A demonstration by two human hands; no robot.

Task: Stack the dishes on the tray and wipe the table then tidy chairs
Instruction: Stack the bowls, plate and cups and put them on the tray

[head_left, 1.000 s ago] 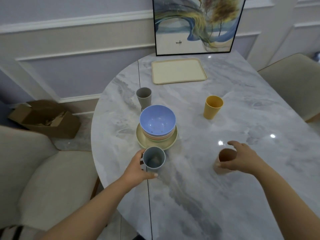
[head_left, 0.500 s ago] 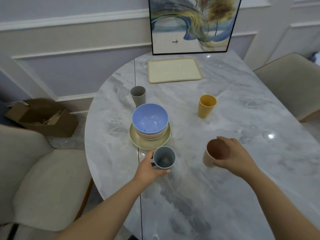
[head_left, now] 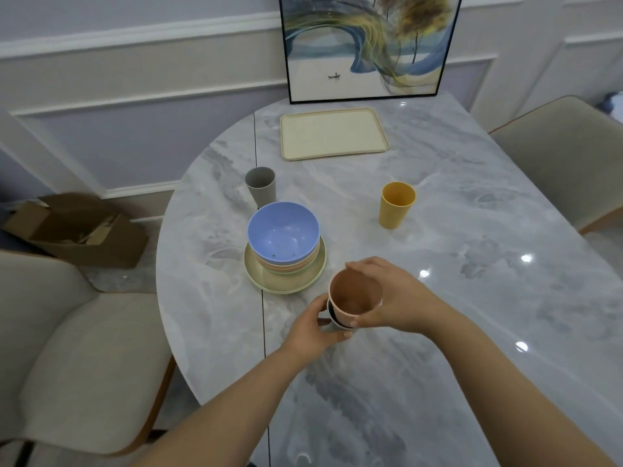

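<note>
My right hand [head_left: 401, 298] grips a pink cup [head_left: 354, 294] and holds it partly inside the blue-grey cup [head_left: 333, 320], which my left hand [head_left: 313, 332] grips from the left. Only a sliver of the blue-grey cup shows below the pink one. Just behind them a blue bowl [head_left: 283, 230] tops a stack of bowls on a pale green plate [head_left: 259, 271]. A grey cup [head_left: 260, 185] and a yellow cup [head_left: 397, 204] stand farther back. The cream tray [head_left: 333, 133] lies empty at the far end of the marble table [head_left: 472, 298].
A framed painting [head_left: 367, 45] leans against the wall behind the tray. Beige chairs stand at the left [head_left: 77, 358] and at the far right [head_left: 566, 156]. An open cardboard box [head_left: 77, 227] sits on the floor to the left.
My right hand lifted the pink cup and carried it left into the blue-grey cup. My left hand slid that cup right, toward the middle.
</note>
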